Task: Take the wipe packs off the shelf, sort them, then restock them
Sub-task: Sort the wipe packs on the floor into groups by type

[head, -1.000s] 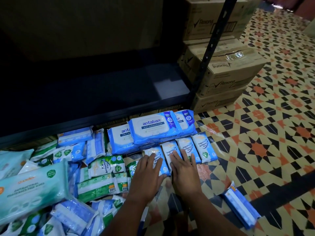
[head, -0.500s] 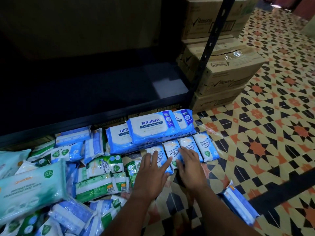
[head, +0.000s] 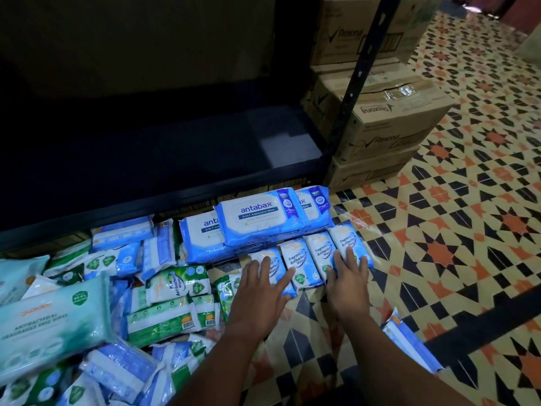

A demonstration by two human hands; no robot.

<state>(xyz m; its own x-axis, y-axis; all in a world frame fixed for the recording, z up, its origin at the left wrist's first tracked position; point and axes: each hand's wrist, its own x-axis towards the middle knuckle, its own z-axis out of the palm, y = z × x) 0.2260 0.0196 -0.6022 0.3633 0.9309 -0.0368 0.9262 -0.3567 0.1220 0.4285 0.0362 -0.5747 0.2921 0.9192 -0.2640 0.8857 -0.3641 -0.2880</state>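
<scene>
**Blue wipe packs lined up on patterned floor tiles**

Blue-and-white small packs of fragrance-free antibacterial wipes [head: 310,263] lie side by side in a row of four on the patterned tile floor [head: 456,244], just in front of the dark metal shelf [head: 164,168]. The person's left hand [head: 260,294] lies flat with fingers spread on the leftmost pack of the row, reaching onto the next one. The right hand [head: 347,281] rests, fingers straight and slightly apart, on the two packs at the right end. Neither hand curls round anything. The two hands are apart, with one pack showing between them.

Just beyond the row, larger blue "antabax" wipe packs [head: 251,215] are stacked, one lying across two others, touching the far edge of the small packs. To the left, a loose heap of green-and-white wipe packs [head: 175,284] and blue ones covers the floor, with a large pale-teal pack of antibacterial wipes [head: 52,323] at the near left. A single blue-and-white flat pack [head: 409,344] lies apart at the near right. Brown cardboard cartons [head: 389,118] are stacked to the right of the shelf's upright post [head: 357,83].
</scene>
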